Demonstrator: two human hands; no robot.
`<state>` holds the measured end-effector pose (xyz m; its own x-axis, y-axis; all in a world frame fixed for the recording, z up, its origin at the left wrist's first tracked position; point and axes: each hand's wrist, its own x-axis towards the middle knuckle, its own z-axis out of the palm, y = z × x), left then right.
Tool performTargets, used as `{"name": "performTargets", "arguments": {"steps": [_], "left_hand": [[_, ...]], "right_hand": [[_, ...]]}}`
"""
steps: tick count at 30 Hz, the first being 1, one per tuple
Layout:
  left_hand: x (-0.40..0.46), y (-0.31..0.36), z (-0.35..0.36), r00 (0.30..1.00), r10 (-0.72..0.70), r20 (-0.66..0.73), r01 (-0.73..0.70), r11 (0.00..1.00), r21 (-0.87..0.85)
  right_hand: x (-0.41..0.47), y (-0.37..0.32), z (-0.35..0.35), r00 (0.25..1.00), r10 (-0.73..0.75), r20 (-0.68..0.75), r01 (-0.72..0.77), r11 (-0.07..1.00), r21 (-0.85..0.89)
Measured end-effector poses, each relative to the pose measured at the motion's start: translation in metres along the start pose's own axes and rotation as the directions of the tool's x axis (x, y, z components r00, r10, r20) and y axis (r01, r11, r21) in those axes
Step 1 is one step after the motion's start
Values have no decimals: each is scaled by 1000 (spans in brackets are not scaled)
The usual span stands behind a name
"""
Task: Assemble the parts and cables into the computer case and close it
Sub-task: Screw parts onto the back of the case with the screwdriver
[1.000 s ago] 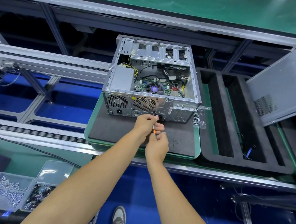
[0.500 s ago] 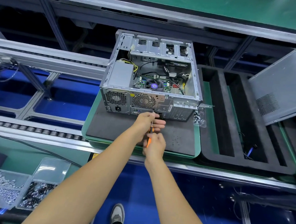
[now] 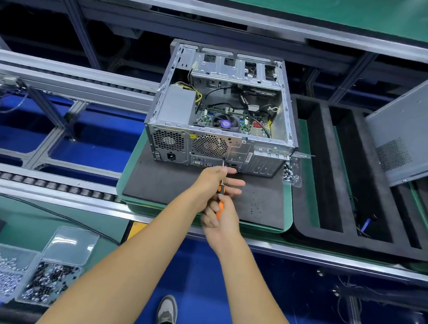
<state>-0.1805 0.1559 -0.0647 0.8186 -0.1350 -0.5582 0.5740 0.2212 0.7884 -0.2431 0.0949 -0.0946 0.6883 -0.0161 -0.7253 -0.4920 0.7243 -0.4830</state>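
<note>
The right hand [image 3: 220, 218] has its grip wrapped round the orange-and-black handle of a slim screwdriver [image 3: 220, 196], while the left hand [image 3: 213, 180] pinches the thin steel shaft further up, fingers partly spread, steadying the tip against the near rear panel of the open grey metal computer case [image 3: 223, 112]. The case lies on its side on a dark foam mat in a green tray [image 3: 289, 209] on the worktop, its interior facing up. The step in hand looks like driving a screw into the rear panel by the port cluster; the screw itself is too small to make out. Next the tip should stay square while the handle turns. The grey side panel [image 3: 410, 128] leans at the far right, not yet fitted.
</note>
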Motion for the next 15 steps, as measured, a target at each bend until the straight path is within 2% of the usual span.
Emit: {"name": "performTargets", "arguments": {"steps": [2, 3, 4, 5, 7, 8, 9, 10, 11, 13, 14, 15], "left_hand": [[1, 0, -2, 1000, 6, -9, -6, 999, 44], [2, 1, -2, 999, 6, -31, -4, 997, 73], [4, 2, -2, 999, 3, -53, 2, 996, 89], [4, 2, -1, 998, -7, -68, 13, 997, 80], [5, 3, 1, 997, -22, -75, 24, 999, 32], [5, 4, 1, 997, -18, -73, 21, 999, 28], [5, 3, 0, 998, -13, -67, 16, 999, 34], [7, 1, 1, 998, -8, -55, 10, 999, 39], [8, 0, 0, 999, -10, -40, 12, 999, 37], [8, -3, -5, 1000, -27, -3, 27, 1000, 1], [8, -4, -8, 999, -26, 21, 26, 1000, -8], [8, -4, -11, 999, -14, 39, 14, 1000, 4]], "right_hand": [[-1, 1, 1, 998, 59, 15, -60, 998, 7], [-1, 3, 2, 1000, 6, -30, -9, 993, -117], [-4, 4, 3, 987, -131, -90, 97, 945, -313], [-6, 7, 2, 939, -318, -129, 210, 831, -515], [-7, 13, 0, 811, -579, -81, 277, 502, -819], [-5, 15, -1, 759, -651, -19, 255, 323, -911], [-3, 17, -4, 723, -690, 33, 228, 194, -954], [-4, 17, -3, 709, -701, 73, 230, 132, -964], [-1, 18, -3, 723, -686, 76, 282, 193, -940], [8, 14, -5, 818, -575, 11, 384, 531, -755], [10, 13, -7, 870, -492, -17, 325, 600, -731], [8, 11, -6, 923, -380, -60, 259, 728, -635]]}}
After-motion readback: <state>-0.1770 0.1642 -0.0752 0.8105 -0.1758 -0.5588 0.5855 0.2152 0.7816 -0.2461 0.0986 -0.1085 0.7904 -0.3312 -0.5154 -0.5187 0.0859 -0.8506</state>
